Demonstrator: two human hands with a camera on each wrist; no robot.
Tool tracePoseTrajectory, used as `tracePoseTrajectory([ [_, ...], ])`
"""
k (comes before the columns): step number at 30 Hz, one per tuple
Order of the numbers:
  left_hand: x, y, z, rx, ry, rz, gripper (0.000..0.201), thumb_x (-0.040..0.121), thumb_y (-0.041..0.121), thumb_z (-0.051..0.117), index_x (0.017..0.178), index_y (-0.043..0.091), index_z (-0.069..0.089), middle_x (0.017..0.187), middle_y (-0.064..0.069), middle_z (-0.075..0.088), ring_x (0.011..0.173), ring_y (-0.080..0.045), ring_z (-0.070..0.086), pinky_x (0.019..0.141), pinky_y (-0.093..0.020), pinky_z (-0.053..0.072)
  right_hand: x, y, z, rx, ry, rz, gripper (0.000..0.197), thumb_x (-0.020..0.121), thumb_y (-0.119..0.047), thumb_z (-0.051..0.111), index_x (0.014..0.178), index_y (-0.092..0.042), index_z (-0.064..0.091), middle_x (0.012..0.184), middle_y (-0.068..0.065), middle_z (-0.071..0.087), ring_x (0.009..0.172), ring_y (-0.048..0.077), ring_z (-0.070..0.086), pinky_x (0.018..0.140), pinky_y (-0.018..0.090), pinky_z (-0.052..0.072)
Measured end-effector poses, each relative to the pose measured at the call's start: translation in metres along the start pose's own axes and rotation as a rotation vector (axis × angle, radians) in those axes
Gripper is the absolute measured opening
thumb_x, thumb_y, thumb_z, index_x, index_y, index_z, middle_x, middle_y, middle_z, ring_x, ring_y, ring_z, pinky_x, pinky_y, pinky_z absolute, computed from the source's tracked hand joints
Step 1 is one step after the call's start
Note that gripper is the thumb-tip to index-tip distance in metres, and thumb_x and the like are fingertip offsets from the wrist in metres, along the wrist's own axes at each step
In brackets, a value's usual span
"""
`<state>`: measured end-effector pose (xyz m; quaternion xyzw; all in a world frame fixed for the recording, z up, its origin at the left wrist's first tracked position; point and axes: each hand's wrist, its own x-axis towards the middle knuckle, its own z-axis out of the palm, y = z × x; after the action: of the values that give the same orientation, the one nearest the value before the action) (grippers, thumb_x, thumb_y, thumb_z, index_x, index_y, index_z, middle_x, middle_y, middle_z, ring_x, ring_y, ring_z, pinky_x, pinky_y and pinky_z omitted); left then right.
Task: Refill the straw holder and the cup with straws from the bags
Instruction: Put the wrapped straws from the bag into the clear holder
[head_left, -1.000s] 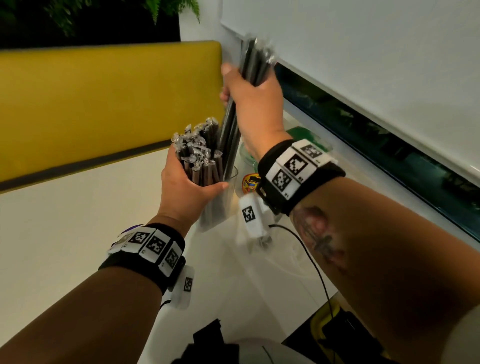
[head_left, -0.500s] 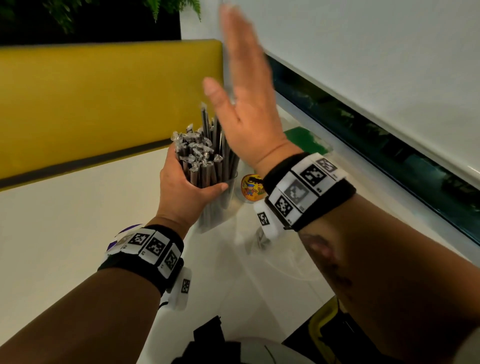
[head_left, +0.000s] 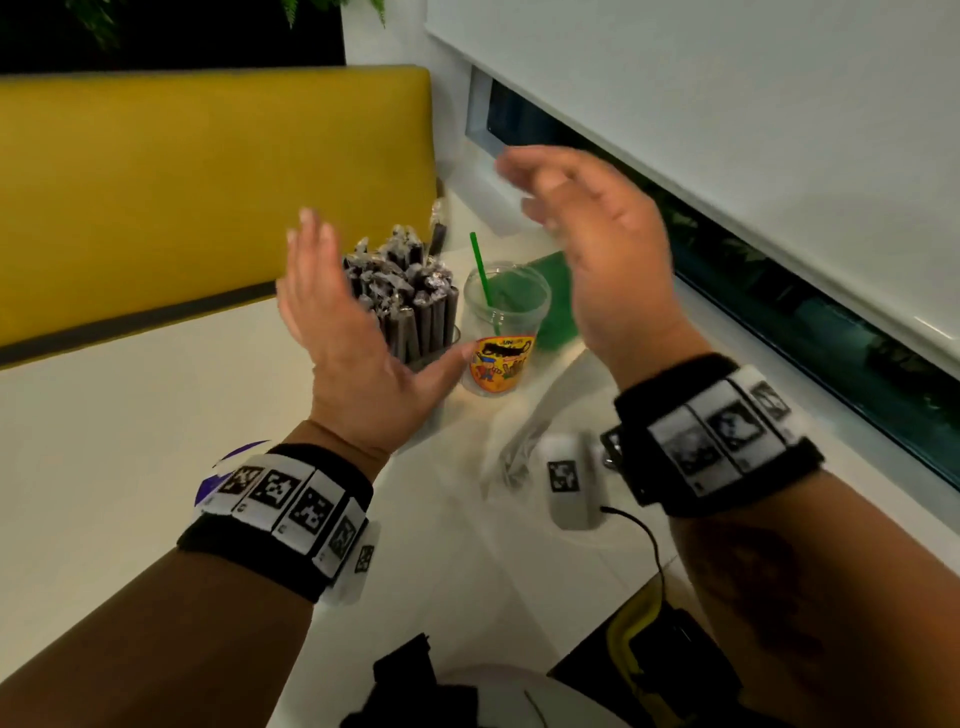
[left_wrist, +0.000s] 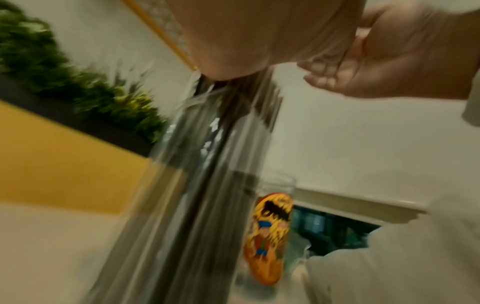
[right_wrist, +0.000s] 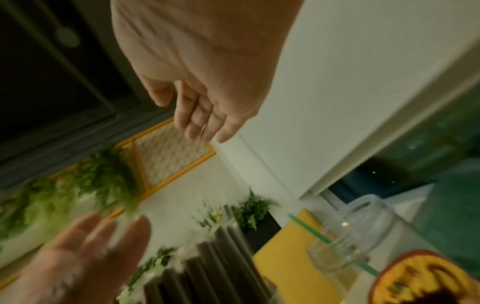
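Note:
A clear straw holder (head_left: 434, 358) packed with wrapped black straws (head_left: 402, 291) stands on the white table. Just to its left my left hand (head_left: 337, 322) is open, fingers straight up, thumb reaching toward the holder's base; whether it touches is unclear. My right hand (head_left: 597, 244) hovers open and blurred above and right of the cup (head_left: 501, 338), a clear cup with a colourful label and a single green straw (head_left: 480, 270). The right wrist view shows my right hand (right_wrist: 207, 86) empty over the straws (right_wrist: 207, 267) and the cup (right_wrist: 363, 232).
A green bag (head_left: 556, 304) lies behind the cup. An empty clear plastic bag (head_left: 524, 436) lies crumpled on the table (head_left: 130, 441) near my right wrist. A yellow bench back (head_left: 208, 182) stands behind the table, and a window ledge (head_left: 779, 374) runs along the right.
The bundle of straws my right hand held went into the holder. My left hand then let go of the holder and opened. My right hand swung right, uncovering the cup.

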<state>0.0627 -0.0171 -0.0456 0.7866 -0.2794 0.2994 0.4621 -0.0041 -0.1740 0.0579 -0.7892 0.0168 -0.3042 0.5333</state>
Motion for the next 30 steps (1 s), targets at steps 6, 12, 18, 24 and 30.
tracePoseTrajectory([
  [6, 0.018, 0.015, 0.015, 0.019, 0.044, -0.268, 0.124, 0.064, 0.059, 0.081, 0.153, -0.001, 0.019, 0.161, -0.02, 0.022, 0.15, -0.034, 0.021, 0.12, -0.055, 0.018, 0.014, 0.002, 0.012, -0.573, -0.283, -0.126, 0.057, 0.105, -0.033, 0.036, 0.156, -0.017, 0.018, 0.163, 0.003, 0.017, 0.15, 0.015, 0.012, 0.117, 0.026, 0.009],
  [12, 0.001, -0.007, 0.023, -0.234, 0.029, -0.435, 0.122, 0.065, 0.042, 0.087, 0.155, 0.012, 0.011, 0.162, -0.01, 0.02, 0.151, -0.02, 0.021, 0.122, -0.044, 0.025, 0.032, 0.025, 0.067, -0.805, -0.766, 0.054, 0.063, 0.106, -0.045, 0.025, 0.156, -0.011, 0.008, 0.165, 0.008, 0.003, 0.152, 0.02, 0.0, 0.122, 0.036, 0.004],
  [18, 0.001, -0.002, 0.012, 0.019, -0.009, -0.338, 0.13, 0.06, 0.053, 0.087, 0.155, 0.005, 0.013, 0.164, -0.016, 0.015, 0.151, -0.03, 0.014, 0.124, -0.05, 0.012, 0.029, 0.004, 0.042, -0.323, -0.664, 0.192, 0.049, 0.105, -0.045, 0.03, 0.151, -0.028, 0.034, 0.158, -0.005, 0.031, 0.145, 0.011, 0.028, 0.113, 0.025, 0.021],
  [24, -0.031, 0.049, 0.019, -0.183, -0.166, 0.425, 0.042, 0.083, 0.03, 0.071, 0.114, 0.005, 0.058, 0.144, -0.021, 0.043, 0.136, -0.035, 0.039, 0.116, -0.044, 0.031, -0.01, 0.009, -0.062, -0.408, -0.393, 0.349, 0.02, 0.093, -0.021, 0.058, 0.085, -0.017, 0.076, 0.087, -0.001, 0.076, 0.081, 0.011, 0.069, 0.086, 0.035, 0.056],
  [30, -0.103, 0.041, 0.085, 0.022, -1.023, -0.209, 0.1, 0.071, 0.052, 0.079, 0.148, 0.012, 0.028, 0.162, -0.011, 0.02, 0.149, -0.026, 0.023, 0.121, -0.036, 0.025, -0.089, 0.091, -0.076, -1.002, -0.974, 0.651, 0.027, 0.097, -0.026, 0.053, 0.113, -0.017, 0.073, 0.115, 0.0, 0.069, 0.106, 0.018, 0.06, 0.1, 0.032, 0.045],
])
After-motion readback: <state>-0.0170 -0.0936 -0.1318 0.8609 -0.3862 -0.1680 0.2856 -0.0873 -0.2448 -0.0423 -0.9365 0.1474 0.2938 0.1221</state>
